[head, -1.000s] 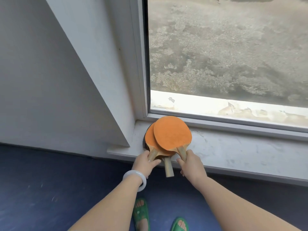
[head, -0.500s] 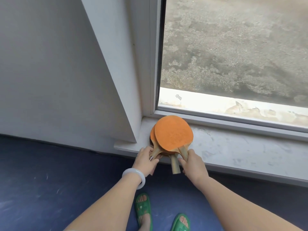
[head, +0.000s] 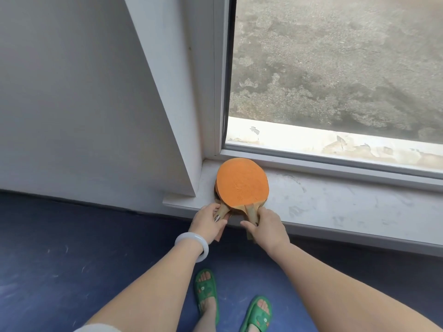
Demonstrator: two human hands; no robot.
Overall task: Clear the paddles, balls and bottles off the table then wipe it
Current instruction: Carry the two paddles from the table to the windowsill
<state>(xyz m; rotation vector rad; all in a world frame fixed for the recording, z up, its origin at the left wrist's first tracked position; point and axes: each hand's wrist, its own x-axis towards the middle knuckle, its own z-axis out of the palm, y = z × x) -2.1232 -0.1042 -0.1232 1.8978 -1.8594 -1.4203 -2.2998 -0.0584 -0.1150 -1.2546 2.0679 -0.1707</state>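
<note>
Paddles (head: 242,184) are stacked in the left corner of the windowsill (head: 335,204). The top one has a round orange rubber face, a bit speckled, with darker edges peeking out underneath. The wooden handles poke out over the sill's front edge. My left hand (head: 208,220) has its fingers (head: 212,207) wrapped round one handle, and my right hand (head: 266,224) grips the other. The sill's scuffed, chalky white. The window frame (head: 311,161) is just behind the blades, the wall (head: 189,164) is close on the left, and there's bare sill off to the right. Blue floor (head: 72,248) below.
</note>
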